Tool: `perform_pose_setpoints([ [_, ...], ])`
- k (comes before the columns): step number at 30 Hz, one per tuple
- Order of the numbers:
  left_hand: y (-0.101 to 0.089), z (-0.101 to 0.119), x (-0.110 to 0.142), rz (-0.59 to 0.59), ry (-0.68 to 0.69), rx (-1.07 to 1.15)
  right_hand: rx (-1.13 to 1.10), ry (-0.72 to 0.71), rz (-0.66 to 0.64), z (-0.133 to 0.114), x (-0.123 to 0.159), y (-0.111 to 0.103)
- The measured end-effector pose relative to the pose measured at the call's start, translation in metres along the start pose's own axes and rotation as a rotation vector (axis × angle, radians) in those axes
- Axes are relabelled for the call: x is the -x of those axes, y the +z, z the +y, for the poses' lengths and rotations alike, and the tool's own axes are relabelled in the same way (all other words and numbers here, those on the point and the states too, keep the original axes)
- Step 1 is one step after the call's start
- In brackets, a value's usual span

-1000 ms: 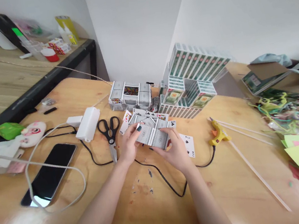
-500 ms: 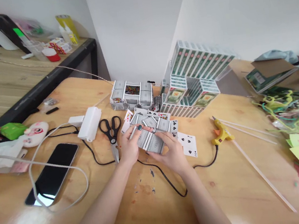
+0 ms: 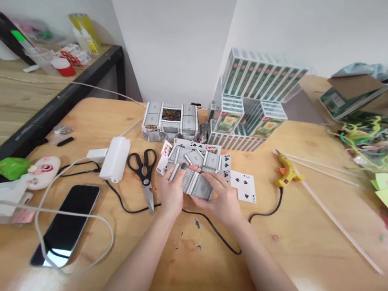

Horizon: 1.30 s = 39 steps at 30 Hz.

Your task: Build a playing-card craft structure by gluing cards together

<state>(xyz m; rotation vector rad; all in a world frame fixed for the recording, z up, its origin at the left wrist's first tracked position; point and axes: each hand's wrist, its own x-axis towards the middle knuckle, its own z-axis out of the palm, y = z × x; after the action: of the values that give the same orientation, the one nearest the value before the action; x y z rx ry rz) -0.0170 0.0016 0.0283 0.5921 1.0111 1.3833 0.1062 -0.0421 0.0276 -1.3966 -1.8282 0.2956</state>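
Between my two hands is a pair of grey-backed playing cards [image 3: 200,187], back side up and edge to edge. My left hand [image 3: 172,191] grips the left side, thumb on top. On the right side my right hand [image 3: 224,200] holds the other end, fingers above and thumb at the near edge. Just beyond lie more playing cards [image 3: 225,166], some face up and some face down. A three of spades [image 3: 244,186] rests right of my right hand. Behind the pile stands a box built of playing cards [image 3: 170,122]. Black-handled scissors [image 3: 144,172] lie left of my left hand.
A yellow glue gun [image 3: 287,170] with a black cord and glue sticks [image 3: 341,228] lies to the right. Stacked card boxes [image 3: 254,88] stand at the back. A phone [image 3: 67,222], white cable and white adapter [image 3: 116,159] lie left. Colourful scraps [image 3: 380,147] pile at far right.
The held cards have tilted and turned a little, and both hands moved slightly toward me, uncovering more of the pile behind. Over the last half second the hands stay nearly still.
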Motion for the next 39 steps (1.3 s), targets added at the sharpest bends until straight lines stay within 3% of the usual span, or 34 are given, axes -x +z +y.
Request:
perform_pose_setpoints([
  [6,-0.001,0.011,0.001,-0.061,-0.136,0.187,0.032,0.026,-0.061,-0.006,-0.003,-0.003],
  [11,-0.005,0.015,-0.003,-0.081,-0.099,0.409,-0.019,0.054,-0.141,-0.014,-0.003,-0.001],
  [16,-0.001,0.016,-0.005,-0.044,-0.096,0.535,-0.081,0.069,-0.117,-0.018,0.002,0.010],
  [30,0.004,0.012,0.000,0.000,-0.073,0.551,-0.087,0.075,-0.018,-0.012,0.009,0.017],
  [39,0.009,0.012,0.005,-0.069,-0.126,0.517,-0.078,0.149,-0.016,-0.011,0.010,0.011],
])
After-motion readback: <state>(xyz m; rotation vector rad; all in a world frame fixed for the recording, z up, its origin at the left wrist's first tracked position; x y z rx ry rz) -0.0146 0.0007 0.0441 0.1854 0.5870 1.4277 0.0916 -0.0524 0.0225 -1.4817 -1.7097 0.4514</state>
